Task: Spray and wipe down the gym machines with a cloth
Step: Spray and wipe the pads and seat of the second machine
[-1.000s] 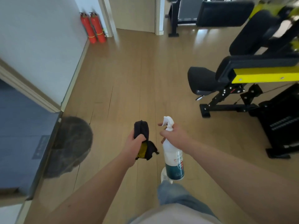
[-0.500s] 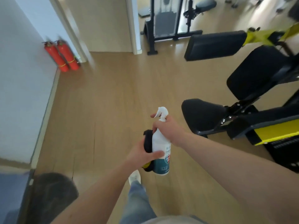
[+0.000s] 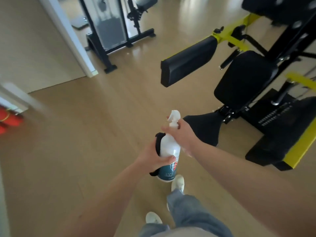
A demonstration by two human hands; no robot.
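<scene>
A white spray bottle (image 3: 168, 147) with a dark teal label is upright in front of me. My right hand (image 3: 183, 134) grips its neck just under the white trigger head. My left hand (image 3: 153, 159) wraps the bottle's body with the thumb across its front, and it also holds a black cloth (image 3: 158, 142) pressed against the bottle's left side. Most of the cloth is hidden behind the bottle and fingers. A black and yellow gym machine (image 3: 246, 86) with padded seat and pads stands to the right, its nearest pad (image 3: 203, 129) just behind my right hand.
Wooden floor (image 3: 94, 125) stretches ahead and left. A black weight-stack machine (image 3: 111, 29) stands at the back past a white door frame (image 3: 71, 41). Red fire extinguishers (image 3: 8, 120) sit at the left edge. My legs and white shoes (image 3: 177, 183) are below.
My view has swung right and moved toward the black and yellow machine. My hands came together: the left, earlier holding only the cloth apart from the bottle, now grips the bottle's body too.
</scene>
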